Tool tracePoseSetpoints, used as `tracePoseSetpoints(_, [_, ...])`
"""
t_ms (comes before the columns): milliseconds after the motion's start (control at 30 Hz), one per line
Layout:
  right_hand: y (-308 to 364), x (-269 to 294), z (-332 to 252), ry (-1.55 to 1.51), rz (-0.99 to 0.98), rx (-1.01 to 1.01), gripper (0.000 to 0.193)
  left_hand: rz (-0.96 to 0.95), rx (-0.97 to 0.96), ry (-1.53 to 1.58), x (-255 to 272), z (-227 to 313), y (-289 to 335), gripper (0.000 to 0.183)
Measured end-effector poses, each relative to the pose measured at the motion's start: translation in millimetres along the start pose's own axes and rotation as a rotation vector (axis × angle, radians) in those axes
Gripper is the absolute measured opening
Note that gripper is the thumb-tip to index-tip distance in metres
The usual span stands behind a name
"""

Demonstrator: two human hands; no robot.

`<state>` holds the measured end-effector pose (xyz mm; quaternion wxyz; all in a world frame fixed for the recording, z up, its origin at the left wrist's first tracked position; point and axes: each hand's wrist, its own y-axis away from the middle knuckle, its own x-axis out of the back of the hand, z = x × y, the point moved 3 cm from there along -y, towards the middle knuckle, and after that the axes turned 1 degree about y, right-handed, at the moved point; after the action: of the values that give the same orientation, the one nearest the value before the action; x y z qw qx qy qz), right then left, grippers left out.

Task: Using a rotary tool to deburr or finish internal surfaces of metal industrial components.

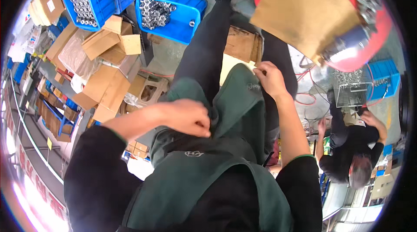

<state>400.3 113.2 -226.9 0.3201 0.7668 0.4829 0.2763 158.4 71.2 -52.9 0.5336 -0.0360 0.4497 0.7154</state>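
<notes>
A blue bin (184, 8) is seen beyond the lap-draped green apron (241, 97), probably soft, light, best held by its edge, pinched there by the right hand (270, 78); whether the curled left hand (186, 117) is gripping cannot be told.

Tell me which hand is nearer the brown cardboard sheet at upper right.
Right. The right hand, beside the green apron flap, is below the left part of the brown cardboard sheet; the left hand is farther down and left, over the lap.
</notes>
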Motion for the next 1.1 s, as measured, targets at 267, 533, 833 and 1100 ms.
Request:
tracePoseSetpoints(267, [-52, -71, -28, 0.320, -0.687, 0.120, 0.048, 0.038, -0.402, -0.437, 38, -63, -130, 0.023])
tracePoseSetpoints(533, [-74, -98, 22, 0.732, -1.003, 0.125, 0.042, -0.504, -0.113, -0.697, 54, -74, -198, 0.031])
tracePoseSetpoints(833, [-111, -93, 34, 1.043, -0.583, 0.123, 0.042, -0.587, 0.083, -0.965, 82, -89, -230, 0.037])
tracePoseSetpoints(1100, [-136, -84, 54, 0.877, -0.336, 0.022, 0.042, -0.338, -0.018, -0.949, 90, -82, -229, 0.027])
